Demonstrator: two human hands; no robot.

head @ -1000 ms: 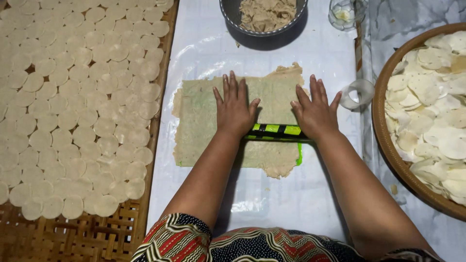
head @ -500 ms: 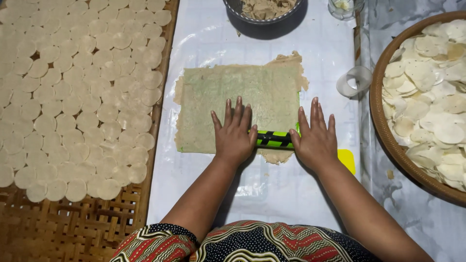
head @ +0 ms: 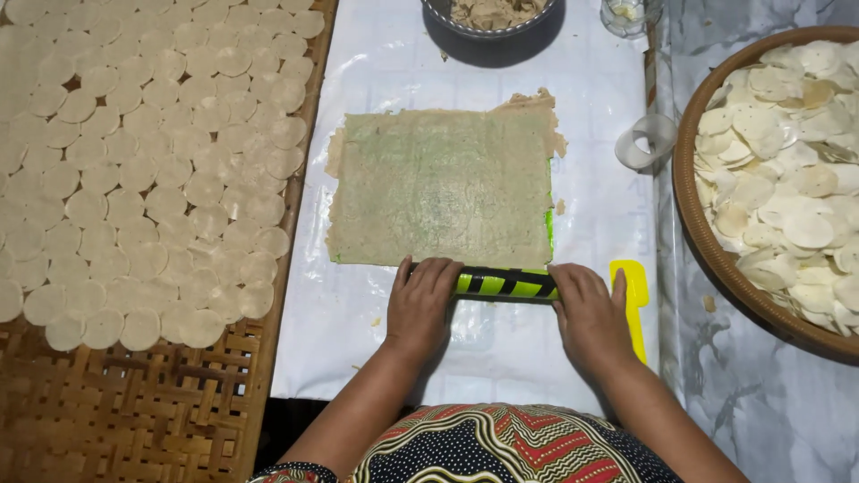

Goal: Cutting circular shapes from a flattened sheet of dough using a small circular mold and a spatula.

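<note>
A thin, flat rectangle of pale greenish dough (head: 443,183) lies on a white plastic sheet (head: 394,67). At its near edge rests a rolling pin (head: 506,283) striped green and black. My left hand (head: 420,304) presses on the pin's left end, fingers curled over it. My right hand (head: 589,313) presses on the right end. Both hands lie on top of the pin, palms down, just off the dough's near edge.
A woven bamboo tray (head: 134,411) at left carries several round dough discs (head: 134,170). A wooden bowl (head: 707,259) at right holds more discs. A yellow scraper (head: 632,286) lies by my right hand. A round cutter ring (head: 649,143) and a dark bowl of dough scraps (head: 492,13) sit farther away.
Both hands rolled the pin toward me, from the middle of the dough down to its near edge. The dough now lies fully uncovered and the yellow scraper has come into view.
</note>
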